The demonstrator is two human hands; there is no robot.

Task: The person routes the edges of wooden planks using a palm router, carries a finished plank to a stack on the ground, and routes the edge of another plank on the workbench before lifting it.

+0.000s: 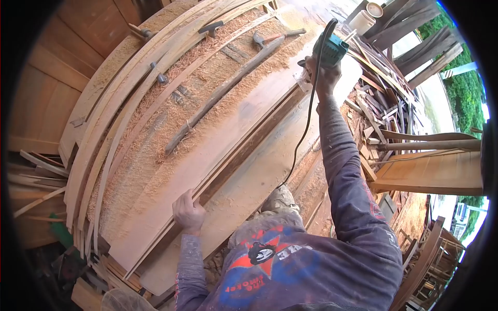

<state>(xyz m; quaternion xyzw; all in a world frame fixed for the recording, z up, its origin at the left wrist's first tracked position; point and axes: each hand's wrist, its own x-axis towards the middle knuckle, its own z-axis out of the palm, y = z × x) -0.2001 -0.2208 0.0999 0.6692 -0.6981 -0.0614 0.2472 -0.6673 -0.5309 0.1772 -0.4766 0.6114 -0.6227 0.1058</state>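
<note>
My right hand (323, 78), at the end of my stretched arm, is closed around a teal corded power tool (332, 50). Its black cord (309, 116) trails down toward my body. The tool is at the far end of a long narrow wooden board (238, 150), set on edge over wider planks; its exact kind and its contact with the wood are unclear. Near me, my left hand (189, 211) is closed over the near part of that board, fingers wrapped over its edge. A pale flat plank (249, 179) lies alongside on my side.
Curved wooden strips (111, 116) line the left side. A claw hammer (261, 40) and a long rough stick (223, 93) lie among shavings and sawdust. Scrap wood (376, 111) is heaped on the right. A white bucket (361, 23) stands at the far end.
</note>
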